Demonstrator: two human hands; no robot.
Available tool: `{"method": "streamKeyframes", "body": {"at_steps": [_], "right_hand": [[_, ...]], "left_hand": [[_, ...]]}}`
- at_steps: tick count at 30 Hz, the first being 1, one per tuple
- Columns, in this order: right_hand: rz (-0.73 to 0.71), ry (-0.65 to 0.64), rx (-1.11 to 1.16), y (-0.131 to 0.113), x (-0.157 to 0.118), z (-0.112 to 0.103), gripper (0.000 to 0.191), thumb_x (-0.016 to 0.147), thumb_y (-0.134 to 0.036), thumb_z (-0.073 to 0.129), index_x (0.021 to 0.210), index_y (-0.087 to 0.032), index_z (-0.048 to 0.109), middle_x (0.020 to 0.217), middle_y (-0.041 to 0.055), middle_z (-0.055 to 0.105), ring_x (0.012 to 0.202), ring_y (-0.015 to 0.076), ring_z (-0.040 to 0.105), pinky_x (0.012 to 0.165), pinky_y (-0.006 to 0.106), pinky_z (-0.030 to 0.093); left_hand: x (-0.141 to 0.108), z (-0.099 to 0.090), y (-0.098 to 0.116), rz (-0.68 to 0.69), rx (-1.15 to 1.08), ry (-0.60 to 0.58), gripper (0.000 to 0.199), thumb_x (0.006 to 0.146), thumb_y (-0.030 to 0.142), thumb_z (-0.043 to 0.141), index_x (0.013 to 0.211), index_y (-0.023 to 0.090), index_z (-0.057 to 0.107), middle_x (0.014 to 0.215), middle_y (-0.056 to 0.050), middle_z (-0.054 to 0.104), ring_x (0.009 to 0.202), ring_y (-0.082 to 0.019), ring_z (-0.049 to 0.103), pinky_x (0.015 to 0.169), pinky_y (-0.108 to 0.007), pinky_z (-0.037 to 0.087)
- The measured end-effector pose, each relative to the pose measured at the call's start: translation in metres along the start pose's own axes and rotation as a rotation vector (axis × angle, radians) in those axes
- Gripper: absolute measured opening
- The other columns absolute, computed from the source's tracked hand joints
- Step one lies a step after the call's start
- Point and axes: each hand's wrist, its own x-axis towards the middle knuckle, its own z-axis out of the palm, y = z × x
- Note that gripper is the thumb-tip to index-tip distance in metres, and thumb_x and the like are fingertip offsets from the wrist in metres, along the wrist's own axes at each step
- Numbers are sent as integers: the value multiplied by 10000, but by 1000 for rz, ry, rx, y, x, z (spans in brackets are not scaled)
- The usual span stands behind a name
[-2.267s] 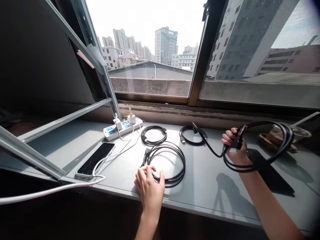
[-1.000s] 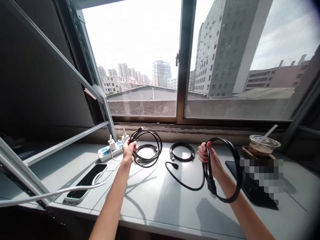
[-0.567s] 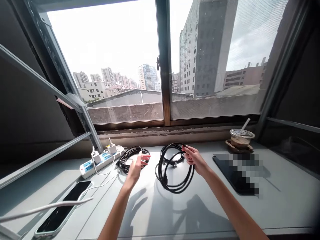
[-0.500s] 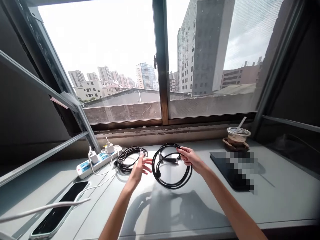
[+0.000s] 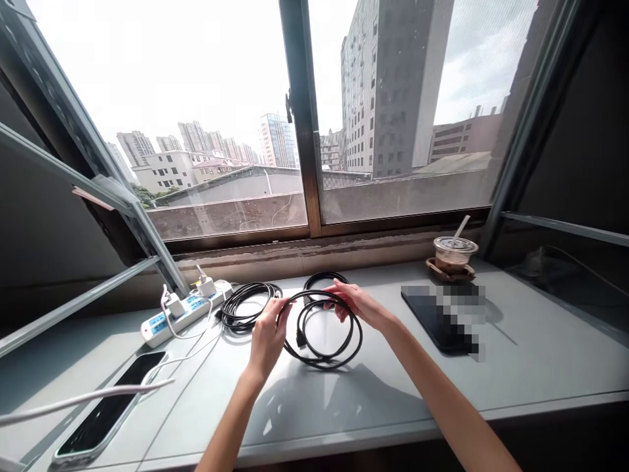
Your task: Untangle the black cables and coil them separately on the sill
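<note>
A looped black cable [image 5: 327, 366] is between my hands, a little above the white tabletop [image 5: 378, 410]. My left hand [image 5: 268, 337] pinches its left side. At the upper right, my right hand [image 5: 366, 307] has its fingers closed round the loops; the fingertips are partly hidden behind the strands. A black plug [image 5: 300, 337] hangs inside the left part of the loops. Behind them shows another black loop [image 5: 324, 275]; I cannot tell whether it belongs to the same cable. Left of my left hand lies a second coiled black cable [image 5: 230, 314].
A white power strip [image 5: 184, 314] with plugged-in chargers stands at the left. Nearer me lies a phone [image 5: 111, 413], with a white cord [image 5: 83, 408] crossing it. A dark, partly pixelated tablet-like slab [image 5: 427, 321] and a lidded drink cup [image 5: 455, 255] are at the right.
My left hand has closed on the left side of the cable, where its fingers were spread before. The loops have shifted and spread. The camera view has moved slightly.
</note>
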Motion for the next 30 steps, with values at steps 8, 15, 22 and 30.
{"method": "streamKeyframes", "body": {"at_steps": [8,15,22,30], "right_hand": [[-28,331,-554,7,3,-13,274,835,-396,556,935,-184,699,998,84,659,813,175,618,679,254,446],[74,444,-892,26,6,-17,127,761,-255,630,837,-203,717,940,54,695,898,215,627,734,268,394],[41,383,-927,33,13,-9,115,756,-233,636,822,-190,721,871,43,707,827,200,635,685,257,399],[-194,590,-628,26,15,-29,268,818,-442,594,917,-201,659,880,29,692,658,144,635,619,254,457]], "left_hand": [[-12,-4,4,-155,-303,-43,386,843,484,535,1063,168,525,815,-29,571,679,-119,501,560,-204,422],[-17,-13,9,-172,-439,-152,436,833,569,517,978,158,493,742,-3,542,574,-91,487,514,-198,402],[-22,-5,11,-127,-331,-114,434,857,539,474,1057,154,477,791,-7,523,511,-68,429,440,-197,405],[-36,-19,4,76,-225,-187,588,619,337,778,1115,201,492,867,-2,546,532,-51,433,464,-173,349]]}}
